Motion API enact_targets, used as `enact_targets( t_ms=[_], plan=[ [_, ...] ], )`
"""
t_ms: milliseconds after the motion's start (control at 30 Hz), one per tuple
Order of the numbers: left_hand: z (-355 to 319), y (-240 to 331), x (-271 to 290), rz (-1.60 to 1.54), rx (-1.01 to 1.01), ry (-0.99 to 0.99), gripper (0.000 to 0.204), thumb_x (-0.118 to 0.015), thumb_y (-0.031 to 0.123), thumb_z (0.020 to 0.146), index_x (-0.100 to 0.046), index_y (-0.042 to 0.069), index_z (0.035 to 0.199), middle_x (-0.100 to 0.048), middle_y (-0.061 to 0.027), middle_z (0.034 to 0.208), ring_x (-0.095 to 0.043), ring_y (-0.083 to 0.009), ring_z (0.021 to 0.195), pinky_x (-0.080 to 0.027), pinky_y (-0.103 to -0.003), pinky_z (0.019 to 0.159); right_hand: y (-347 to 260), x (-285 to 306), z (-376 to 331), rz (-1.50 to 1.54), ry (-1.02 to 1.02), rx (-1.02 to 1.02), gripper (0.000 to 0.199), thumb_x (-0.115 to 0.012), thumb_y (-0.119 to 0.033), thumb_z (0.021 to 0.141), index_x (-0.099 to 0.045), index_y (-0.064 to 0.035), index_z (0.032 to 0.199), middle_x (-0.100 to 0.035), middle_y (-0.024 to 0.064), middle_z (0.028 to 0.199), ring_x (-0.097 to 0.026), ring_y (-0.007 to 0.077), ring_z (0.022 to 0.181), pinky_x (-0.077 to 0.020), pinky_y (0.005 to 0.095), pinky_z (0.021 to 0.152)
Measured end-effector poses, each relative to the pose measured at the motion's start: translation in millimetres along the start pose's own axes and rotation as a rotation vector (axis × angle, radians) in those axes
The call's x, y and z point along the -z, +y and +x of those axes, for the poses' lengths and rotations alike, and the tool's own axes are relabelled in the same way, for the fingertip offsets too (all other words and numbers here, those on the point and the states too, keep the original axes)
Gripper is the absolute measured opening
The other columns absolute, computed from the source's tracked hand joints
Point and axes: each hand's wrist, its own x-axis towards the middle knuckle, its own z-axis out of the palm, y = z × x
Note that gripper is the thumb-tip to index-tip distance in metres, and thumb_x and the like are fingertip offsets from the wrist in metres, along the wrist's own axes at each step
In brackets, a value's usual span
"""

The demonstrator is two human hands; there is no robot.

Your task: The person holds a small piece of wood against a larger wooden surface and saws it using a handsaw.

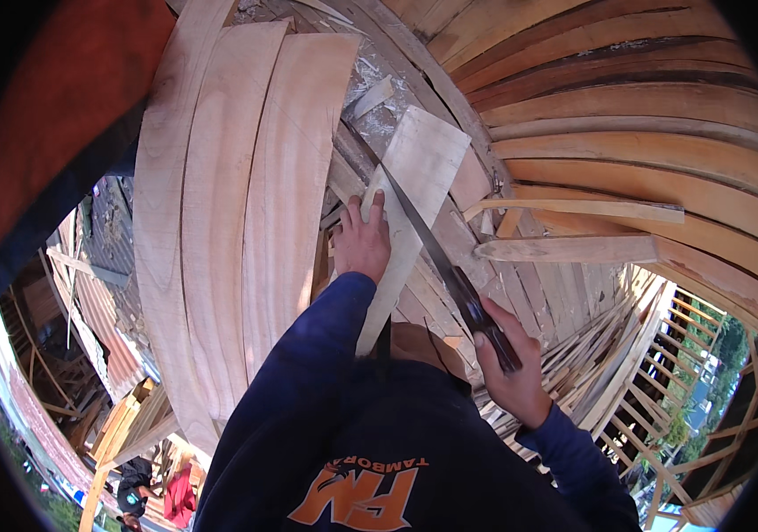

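A pale wooden board [430, 151] lies slanted across the middle of the view. My left hand [365, 241] presses on its left edge, fingers spread and stretched along the wood. In my right hand [514, 365] is a hand saw [432, 246], gripped by its dark handle. Its long, narrow blade slants up and left across the board, passing just beyond my left fingertips. Whether the teeth are inside a cut I cannot tell. The board's near end runs down beside my left sleeve, close to my body.
Large wide planks [294, 177] stand side by side at left. Curved orange-brown planking [627, 151] rises at right, with a protruding beam [565, 249] below it. Thin wood strips [587, 350] are piled at lower right. Another person [133, 486] is far off at lower left.
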Motion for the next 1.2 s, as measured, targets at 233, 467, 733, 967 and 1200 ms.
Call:
enact_targets(
  t_ms=[233,467,733,967,1200],
  plan=[
    [0.7,-5.2,0.2,-0.075,0.029,-0.025,0.049,-0.054,0.025,0.095,-0.044,0.019,0.143,-0.046,-0.0168,0.132,-0.052,-0.0346,0.115,-0.049,-0.050,0.087,8.0,-42.8,98.0,0.119,-0.023,-0.031,0.039,-0.063,-0.010,0.092,-0.056,0.0018,0.128,-0.066,0.0183,0.079,-0.061,0.0092,0.071,-0.0499,0.0283,0.066],
    [-3.4,-0.3,-3.0,-0.004,-0.007,0.003,0.050,-0.054,0.024,0.095,-0.044,0.021,0.143,-0.046,-0.0164,0.131,-0.051,-0.0347,0.115,-0.049,-0.049,0.086,-4.3,-6.9,7.8,-0.062,-0.001,0.067,0.048,-0.063,-0.004,0.091,-0.051,0.0008,0.137,-0.072,0.0199,0.101,-0.071,0.0169,0.084,-0.0527,0.0272,0.076],
    [11.9,-1.6,2.5,-0.063,0.008,0.025,0.048,-0.054,0.022,0.095,-0.044,0.018,0.142,-0.046,-0.0174,0.130,-0.051,-0.0349,0.114,-0.049,-0.050,0.087,-2.3,-31.4,61.4,0.091,-0.040,-0.106,0.045,-0.063,-0.006,0.091,-0.052,0.0005,0.134,-0.069,0.0219,0.093,-0.071,0.0205,0.079,-0.0527,0.0299,0.072],
    [5.7,1.5,18.0,-0.107,-0.009,-0.026,0.051,-0.052,0.021,0.094,-0.042,0.015,0.143,-0.046,-0.0197,0.130,-0.052,-0.0349,0.112,-0.049,-0.049,0.084,6.2,-20.9,51.3,-0.044,-0.050,-0.059,0.041,-0.057,-0.001,0.093,-0.054,0.0019,0.134,-0.067,0.0143,0.100,-0.065,0.0152,0.084,-0.0509,0.0290,0.079],
    [-7.5,-3.3,5.1,-0.221,-0.080,0.028,0.055,-0.055,0.021,0.091,-0.041,0.009,0.143,-0.043,-0.0239,0.134,-0.047,-0.0380,0.123,-0.047,-0.049,0.092,31.3,-74.6,172.4,0.276,-0.085,-0.129,0.032,-0.053,-0.017,0.100,-0.056,-0.0048,0.129,-0.041,-0.0035,0.058,-0.032,0.0037,0.040,-0.0260,0.0230,0.036]
  ],
)
